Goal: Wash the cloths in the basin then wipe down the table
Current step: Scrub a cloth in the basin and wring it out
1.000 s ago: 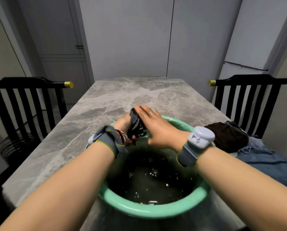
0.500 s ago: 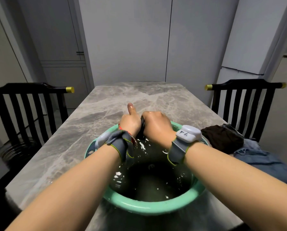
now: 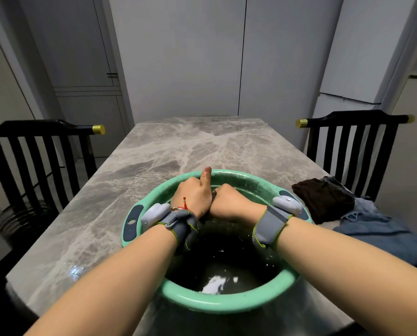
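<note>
On the marble counter (image 3: 168, 151), left hand (image 3: 195, 195) and right hand (image 3: 231, 204) clench a dark cloth (image 3: 213, 193) between them over the green basin (image 3: 227, 303).

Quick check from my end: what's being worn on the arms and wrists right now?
Both forearms are bare, no sleeves. Each wrist carries a grey strap with yellow-green edging and a pale rounded device: left strap, right strap. A thin red string bracelet sits by the left hand.

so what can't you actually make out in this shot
- Dark cloth, head view: only a sliver shows between the left hand and right hand squeezing it.
- Basin bottom: dark water and glare hide it, so more cloths inside cannot be told.
- Blue cloth: its right end is cut off by the frame edge.
- Brown cloth: wet or dry cannot be told.
</note>
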Available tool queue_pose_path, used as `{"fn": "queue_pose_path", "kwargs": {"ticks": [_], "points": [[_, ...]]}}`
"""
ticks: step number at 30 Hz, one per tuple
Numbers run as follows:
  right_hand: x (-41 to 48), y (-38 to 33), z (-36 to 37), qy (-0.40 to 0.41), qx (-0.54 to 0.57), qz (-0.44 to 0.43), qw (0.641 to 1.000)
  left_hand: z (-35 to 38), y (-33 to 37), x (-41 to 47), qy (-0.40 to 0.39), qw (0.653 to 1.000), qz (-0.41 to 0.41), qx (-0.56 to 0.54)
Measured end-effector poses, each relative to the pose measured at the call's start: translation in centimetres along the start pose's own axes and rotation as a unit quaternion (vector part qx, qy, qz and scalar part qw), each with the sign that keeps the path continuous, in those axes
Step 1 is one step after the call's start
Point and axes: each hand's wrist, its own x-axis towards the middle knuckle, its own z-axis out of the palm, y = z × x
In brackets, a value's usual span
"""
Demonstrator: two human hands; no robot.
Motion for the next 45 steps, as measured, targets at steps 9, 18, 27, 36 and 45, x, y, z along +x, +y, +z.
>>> {"fn": "queue_pose_path", "kwargs": {"ticks": [9,18,27,36,45], "points": [[-0.1,-0.3,-0.7,0.229,-0.265,-0.123,0.929,-1.3,1.7,0.2,-0.224,0.871,-0.244,-0.362],[-0.3,-0.1,-0.2,0.154,-0.14,-0.065,0.976,-1.0,0.9,1.0,0.062,0.99,-0.07,-0.102],[-0.2,0.4,1.3,-0.003,0.244,0.033,0.969,-0.6,0.4,0.3,0.081,0.994,0.045,-0.065],[0.5,1.0,0.4,-0.097,0.181,0.06,0.977,0.0,-0.3,0.6,0.085,0.994,0.036,-0.053],[1.8,2.2,-3.9,0.176,0.504,0.069,0.843,-2.5,1.4,2.8,-0.051,0.989,-0.076,-0.113]]}}
